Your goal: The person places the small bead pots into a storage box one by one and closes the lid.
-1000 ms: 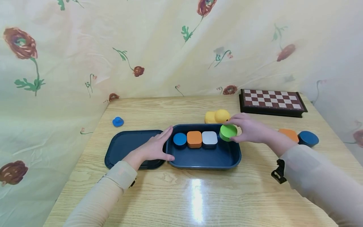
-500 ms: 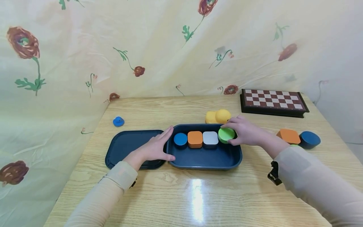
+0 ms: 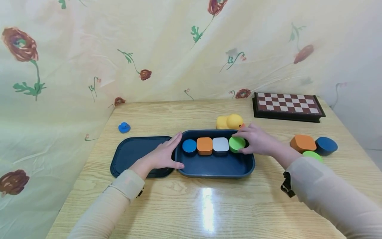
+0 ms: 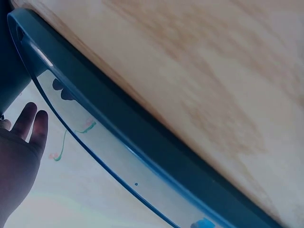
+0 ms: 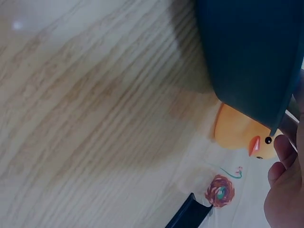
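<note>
Contact check: I see the right hand [image 3: 258,141], nearer, pinching the green block [image 3: 236,144] to its left, beside the white block [image 3: 221,145] inside the dark blue box [image 3: 200,168], long axis left-to-right. The left hand [image 3: 162,155], fingers spread, grips nothing.

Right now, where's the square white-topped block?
Head view: the white-topped block sits in the far half of the dark blue oblong box, between the square orange block on its left and the round green block in the right hand.
</note>
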A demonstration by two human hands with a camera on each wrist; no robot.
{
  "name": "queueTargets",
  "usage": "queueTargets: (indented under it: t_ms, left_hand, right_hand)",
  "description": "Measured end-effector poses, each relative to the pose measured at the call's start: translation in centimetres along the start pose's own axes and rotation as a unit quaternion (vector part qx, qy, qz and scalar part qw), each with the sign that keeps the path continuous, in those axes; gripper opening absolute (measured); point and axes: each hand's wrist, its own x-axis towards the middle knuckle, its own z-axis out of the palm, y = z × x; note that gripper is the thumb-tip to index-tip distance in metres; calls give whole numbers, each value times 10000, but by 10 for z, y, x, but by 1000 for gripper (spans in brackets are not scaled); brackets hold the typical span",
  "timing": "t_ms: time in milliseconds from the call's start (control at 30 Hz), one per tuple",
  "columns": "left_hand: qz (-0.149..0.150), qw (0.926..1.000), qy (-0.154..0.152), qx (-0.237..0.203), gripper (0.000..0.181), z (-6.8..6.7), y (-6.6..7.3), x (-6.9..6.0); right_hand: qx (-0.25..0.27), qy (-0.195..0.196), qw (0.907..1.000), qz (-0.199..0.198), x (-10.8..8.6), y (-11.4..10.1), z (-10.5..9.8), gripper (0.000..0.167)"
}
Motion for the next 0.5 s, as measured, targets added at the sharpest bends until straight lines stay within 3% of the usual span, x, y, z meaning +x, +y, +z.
queueTargets:
  t_ms: [500]
  left_hand:
    - [13, 10000, 34, 9, 109, 1, 0, -1]
  right_hand:
    - [-506, 82, 9986, -130, 2, -2, 9, 50]
